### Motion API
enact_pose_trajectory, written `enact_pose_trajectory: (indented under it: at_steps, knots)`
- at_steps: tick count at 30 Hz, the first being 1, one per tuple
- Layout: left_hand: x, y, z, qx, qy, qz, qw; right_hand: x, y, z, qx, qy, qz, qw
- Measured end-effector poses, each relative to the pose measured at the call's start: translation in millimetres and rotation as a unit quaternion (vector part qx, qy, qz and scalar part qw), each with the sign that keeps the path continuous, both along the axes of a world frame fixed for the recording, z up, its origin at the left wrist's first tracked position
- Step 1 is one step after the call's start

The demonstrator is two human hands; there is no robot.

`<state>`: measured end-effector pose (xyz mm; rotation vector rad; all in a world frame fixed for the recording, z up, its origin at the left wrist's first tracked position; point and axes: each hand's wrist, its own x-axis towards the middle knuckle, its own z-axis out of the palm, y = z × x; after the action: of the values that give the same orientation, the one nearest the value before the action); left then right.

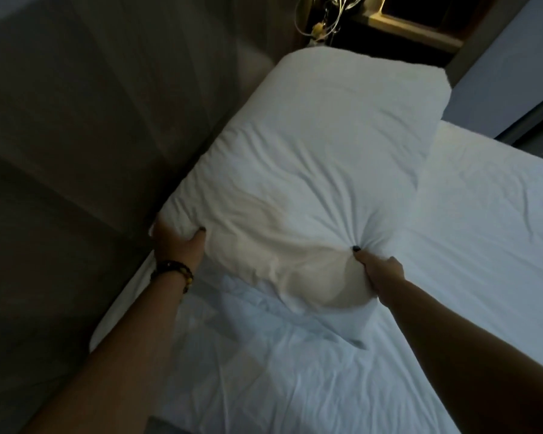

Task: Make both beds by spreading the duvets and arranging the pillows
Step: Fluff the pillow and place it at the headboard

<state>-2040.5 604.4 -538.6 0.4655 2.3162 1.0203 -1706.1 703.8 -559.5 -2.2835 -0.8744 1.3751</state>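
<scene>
Hands [182,245] [380,270] gripping white pillow [311,170], no writing visible

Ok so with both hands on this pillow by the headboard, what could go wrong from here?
The right hand pinches only a bunch of pillow fabric, so the cover may slip or stay creased. The left hand sits near the headboard, where the corner could wedge. Setting it down may ruffle the sheet.
</scene>
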Motion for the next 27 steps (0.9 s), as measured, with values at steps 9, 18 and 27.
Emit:
enact_pose_trajectory:
  at_steps: [9, 18, 27]
  knots:
    - [62, -19, 108, -0.056, 0.200, -0.348, 0.914, -19, -36, 88, 0.191, -0.234, 0.433, 0.849]
    - [133, -60, 196, -0.082, 0.255, -0.372, 0.889, -9, -65, 198, 0.341, -0.193, 0.652, 0.649]
    - [229, -148, 260, -0.078, 0.298, -0.318, 0.896, 80, -113, 285, 0.369, -0.189, 0.688, 0.596]
